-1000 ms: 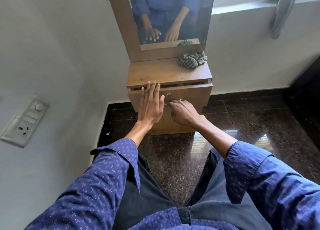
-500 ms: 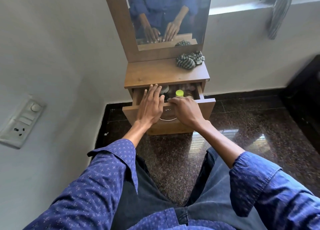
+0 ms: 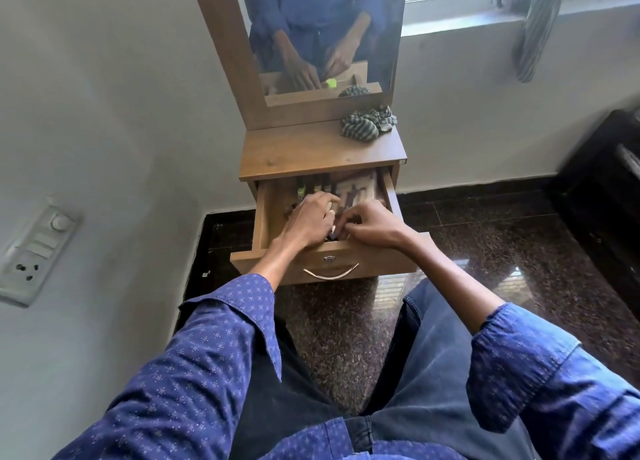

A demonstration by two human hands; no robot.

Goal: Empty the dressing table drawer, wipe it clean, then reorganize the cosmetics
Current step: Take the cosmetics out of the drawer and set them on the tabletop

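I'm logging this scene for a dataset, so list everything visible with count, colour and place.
drawer: one, brown wood, pulled open from the dressing table
drawer handle: one, silver, on the drawer front
cosmetics: several, dark and yellow-green, at the drawer's back
mirror: one, wood-framed, above the tabletop
striped cloth: one, green-grey, on the tabletop's back right
hanging cloth: one, striped grey, on the window sill
switch panel: one, white, left wall
left hand: in the drawer, fingers curled
right hand: in the drawer, fingers curled

Both forearms reach up from the lower frame to its centre, where the left hand (image 3: 309, 221) and right hand (image 3: 372, 224) meet, fingers curled downward, knuckles up.
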